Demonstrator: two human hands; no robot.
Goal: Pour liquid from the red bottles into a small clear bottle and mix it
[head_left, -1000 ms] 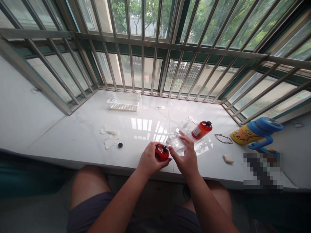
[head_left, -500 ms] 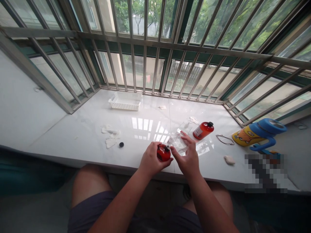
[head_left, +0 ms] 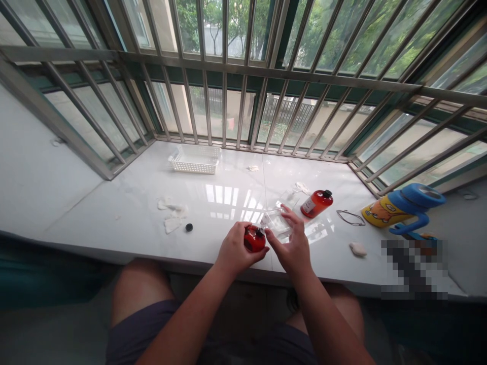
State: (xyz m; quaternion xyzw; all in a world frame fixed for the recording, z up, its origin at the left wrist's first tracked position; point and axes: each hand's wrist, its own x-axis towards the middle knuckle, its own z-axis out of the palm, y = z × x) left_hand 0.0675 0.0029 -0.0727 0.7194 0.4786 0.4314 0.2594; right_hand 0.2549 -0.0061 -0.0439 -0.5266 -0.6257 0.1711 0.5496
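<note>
Over the worktop [head_left: 133, 223], the left hand [head_left: 234, 248] is holding a red bottle [head_left: 254, 243]; the right hand [head_left: 292, 246] is hovering by its neck, whatever its grip is pinching not showing clearly. Against half a second ago, neither is visibly shifting; I am judging work there unfinished.

this looks like a home, most likely a bay window nook in a flat. at twelve o'clock, metal bars [head_left: 224, 30] guard wide window panes [head_left: 233, 109] with trees [head_left: 211, 23] and a fence [head_left: 292, 109] outside. a glossy white, marble-look sill [head_left: 125, 208] serves as the table. a perforated plastic basket [head_left: 195, 166] sits at ten o'clock, a cartoon-printed flask [head_left: 382, 212] at three. the person's shorts [head_left: 140, 324] and bare knee [head_left: 139, 284], around seven and eight, suit a home too.
</note>
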